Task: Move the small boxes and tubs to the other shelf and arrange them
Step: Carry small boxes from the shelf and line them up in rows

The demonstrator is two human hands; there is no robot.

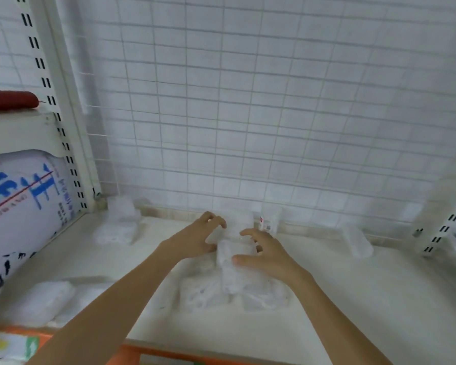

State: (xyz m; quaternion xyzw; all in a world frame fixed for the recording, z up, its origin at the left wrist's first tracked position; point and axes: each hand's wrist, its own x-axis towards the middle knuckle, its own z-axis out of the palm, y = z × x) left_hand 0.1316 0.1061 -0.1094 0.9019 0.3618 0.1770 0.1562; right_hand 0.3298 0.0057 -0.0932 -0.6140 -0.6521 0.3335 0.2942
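Note:
Several clear plastic tubs and boxes lie on a white shelf (pixel 353 312). A stack of clear tubs (pixel 232 272) sits in the middle, blurred. My left hand (pixel 195 238) is at its left side and my right hand (pixel 266 252) at its right, fingers curled around the top tub (pixel 236 247). A small clear box with a red label (pixel 267 219) stands just behind my right hand. More clear tubs lie at the back left (pixel 119 225), the front left (pixel 42 301) and the right (pixel 356 239).
A white wire grid (pixel 248 114) backs the shelf. Slotted uprights (pixel 63 133) stand at the left, others at the right (pixel 448 225). A large white sack with blue print (pixel 19 206) fills the neighbouring left bay. An orange shelf edge (pixel 169 355) runs along the front.

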